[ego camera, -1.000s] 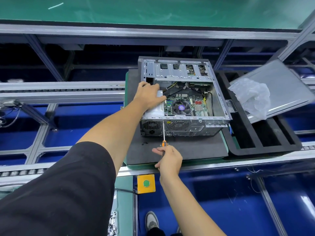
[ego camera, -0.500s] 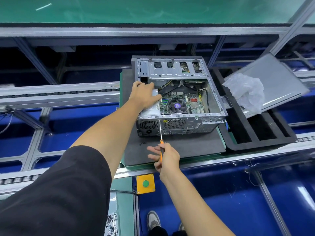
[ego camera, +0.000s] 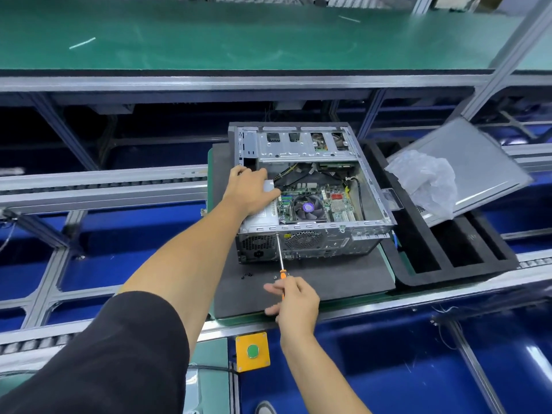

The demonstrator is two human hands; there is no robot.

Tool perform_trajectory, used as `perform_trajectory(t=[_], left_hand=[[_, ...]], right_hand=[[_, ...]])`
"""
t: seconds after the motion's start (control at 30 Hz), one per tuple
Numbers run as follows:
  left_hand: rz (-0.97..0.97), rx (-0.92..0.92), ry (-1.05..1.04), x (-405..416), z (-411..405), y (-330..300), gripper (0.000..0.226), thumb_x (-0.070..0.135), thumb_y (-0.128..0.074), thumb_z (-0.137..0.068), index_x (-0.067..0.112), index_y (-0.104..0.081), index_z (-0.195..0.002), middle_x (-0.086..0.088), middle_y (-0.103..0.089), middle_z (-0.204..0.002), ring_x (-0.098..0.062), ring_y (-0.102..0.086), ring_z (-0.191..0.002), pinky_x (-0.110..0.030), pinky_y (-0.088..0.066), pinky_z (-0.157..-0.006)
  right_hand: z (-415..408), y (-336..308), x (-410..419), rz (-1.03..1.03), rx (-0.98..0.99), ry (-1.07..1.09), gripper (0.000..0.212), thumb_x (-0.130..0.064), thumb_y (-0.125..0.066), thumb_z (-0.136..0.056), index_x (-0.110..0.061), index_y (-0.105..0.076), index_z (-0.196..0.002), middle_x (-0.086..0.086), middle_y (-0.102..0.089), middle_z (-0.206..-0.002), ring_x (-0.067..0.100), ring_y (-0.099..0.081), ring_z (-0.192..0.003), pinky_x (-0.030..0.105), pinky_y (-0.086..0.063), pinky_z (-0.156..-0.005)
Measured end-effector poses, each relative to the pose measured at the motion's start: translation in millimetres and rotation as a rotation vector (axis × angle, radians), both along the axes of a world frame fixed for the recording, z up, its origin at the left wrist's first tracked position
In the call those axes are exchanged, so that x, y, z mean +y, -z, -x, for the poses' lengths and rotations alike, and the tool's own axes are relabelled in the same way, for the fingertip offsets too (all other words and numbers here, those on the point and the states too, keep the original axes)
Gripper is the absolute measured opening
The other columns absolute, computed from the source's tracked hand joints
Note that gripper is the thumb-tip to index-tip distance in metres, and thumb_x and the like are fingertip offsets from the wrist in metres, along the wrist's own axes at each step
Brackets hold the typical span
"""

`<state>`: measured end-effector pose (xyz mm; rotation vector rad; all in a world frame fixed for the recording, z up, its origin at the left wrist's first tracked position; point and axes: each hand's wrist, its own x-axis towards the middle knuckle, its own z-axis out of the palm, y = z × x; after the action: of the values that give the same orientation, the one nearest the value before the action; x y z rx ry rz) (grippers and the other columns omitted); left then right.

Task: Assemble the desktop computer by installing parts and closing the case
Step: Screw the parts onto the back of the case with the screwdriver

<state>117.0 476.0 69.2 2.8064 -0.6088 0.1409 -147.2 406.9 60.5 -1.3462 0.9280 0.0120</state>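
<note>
- Computer case (ego camera: pixel 310 243) lies open at frame centre on the worktop (ego camera: pixel 328 279)
- Right hand (ego camera: pixel 294 300): grip curled round the screwdriver (ego camera: pixel 280 255), shaft pointing up-frame, tip at the case's rear panel
- Left hand (ego camera: pixel 249 189) rests flat on the power supply (ego camera: pixel 263 218), steadying it, judged nearer the screw point

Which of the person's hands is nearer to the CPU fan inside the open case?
Left. The left hand rests inside the case, just left of the CPU fan. The right hand holds the screwdriver outside the case, over the mat.
</note>
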Motion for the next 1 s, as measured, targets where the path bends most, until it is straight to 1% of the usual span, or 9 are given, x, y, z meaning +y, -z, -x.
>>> perform_trajectory(t=[0.17, 0.27, 0.37, 0.47, 0.63, 0.73, 0.8, 0.9, 1.0], left_hand=[[-0.004, 0.01, 0.0, -0.3, -0.2, -0.6, 0.041, 0.063, -0.039, -0.085, 0.023, -0.051, -0.088, 0.007, -0.053, -0.067, -0.018, -0.051, -0.081, -0.038, -0.025, -0.112], [0.011, 0.017, -0.003, -0.6, -0.3, -0.4, 0.042, 0.063, -0.04, -0.084, 0.023, -0.051, -0.089, 0.007, -0.052, -0.069, -0.019, -0.049, -0.085, -0.038, -0.023, -0.114], [0.016, 0.022, -0.003, -0.1, -0.1, 0.4, 0.043, 0.064, -0.04, -0.083, 0.023, -0.051, -0.09, 0.008, -0.052, -0.069, -0.019, -0.048, -0.085, -0.038, -0.022, -0.114], [0.03, 0.025, -0.002, -0.4, -0.2, 0.5, 0.044, 0.064, -0.039, -0.083, 0.023, -0.052, -0.091, 0.008, -0.052, -0.07, -0.019, -0.049, -0.086, -0.038, -0.021, -0.115], [0.035, 0.022, 0.002, 0.2, -0.4, 0.7, 0.043, 0.063, -0.04, -0.083, 0.023, -0.051, -0.09, 0.006, -0.053, -0.069, -0.019, -0.05, -0.084, -0.038, -0.022, -0.115], [0.039, 0.015, 0.002, -0.4, -0.2, 0.3, 0.041, 0.062, -0.042, -0.084, 0.022, -0.051, -0.089, 0.006, -0.053, -0.068, -0.019, -0.05, -0.084, -0.038, -0.022, -0.114], [0.046, 0.014, 0.003, -0.4, -0.1, 0.2, 0.041, 0.062, -0.042, -0.084, 0.023, -0.051, -0.088, 0.006, -0.052, -0.068, -0.019, -0.05, -0.084, -0.038, -0.023, -0.114], [0.044, 0.014, 0.004, -0.2, 0.2, -0.1, 0.042, 0.063, -0.041, -0.084, 0.022, -0.05, -0.086, 0.007, -0.052, -0.067, -0.019, -0.049, -0.081, -0.038, -0.023, -0.113], [0.043, 0.008, 0.007, -0.1, 0.5, -0.9, 0.042, 0.064, -0.039, -0.084, 0.023, -0.049, -0.085, 0.008, -0.052, -0.065, -0.019, -0.049, -0.08, -0.038, -0.024, -0.112]], right_hand=[[-4.4, 2.1, 2.1, 0.0, 0.038, -0.011, 0.014, -0.019, -0.057, -0.093, -0.007, -0.06, -0.087, 0.002, -0.065, -0.067, 0.018, -0.042, -0.038, 0.021, -0.033, -0.04], [-3.8, 2.1, -1.3, 0.007, 0.028, 0.023, 0.018, -0.006, -0.065, -0.081, -0.007, -0.048, -0.087, 0.013, -0.049, -0.071, 0.021, -0.039, -0.044, 0.025, -0.033, -0.041], [-2.2, 1.5, -1.4, 0.102, -0.022, 0.036, 0.018, -0.009, -0.064, -0.085, -0.009, -0.048, -0.077, 0.008, -0.066, -0.065, 0.021, -0.06, -0.043, 0.027, -0.037, -0.05], [0.6, 4.1, 0.9, 0.11, -0.012, 0.044, 0.021, -0.019, -0.054, -0.095, -0.01, -0.057, -0.076, -0.009, -0.077, -0.079, 0.022, -0.072, -0.054, 0.03, -0.036, -0.055], [-3.8, 2.9, -0.2, 0.022, 0.045, -0.003, 0.024, -0.023, -0.05, -0.092, -0.015, -0.068, -0.078, -0.006, -0.078, -0.081, 0.019, -0.051, -0.037, 0.026, -0.037, -0.048], [-4.4, 4.9, 1.7, -0.026, 0.048, 0.032, 0.008, -0.018, -0.06, -0.088, -0.012, -0.058, -0.084, 0.004, -0.062, -0.071, 0.016, -0.041, -0.037, 0.025, -0.031, -0.042], [-3.3, 5.8, 0.3, -0.025, 0.025, 0.073, 0.017, -0.005, -0.062, -0.081, -0.009, -0.047, -0.084, 0.008, -0.049, -0.065, 0.017, -0.035, -0.038, 0.024, -0.028, -0.039], [-2.6, 4.9, -1.2, 0.091, -0.038, 0.087, 0.019, -0.006, -0.062, -0.085, -0.009, -0.046, -0.076, 0.005, -0.068, -0.068, 0.02, -0.053, -0.039, 0.028, -0.036, -0.047], [1.1, 6.2, 1.0, 0.089, -0.047, 0.077, 0.019, -0.013, -0.055, -0.093, -0.01, -0.052, -0.075, -0.006, -0.078, -0.082, 0.023, -0.072, -0.055, 0.033, -0.041, -0.058]])
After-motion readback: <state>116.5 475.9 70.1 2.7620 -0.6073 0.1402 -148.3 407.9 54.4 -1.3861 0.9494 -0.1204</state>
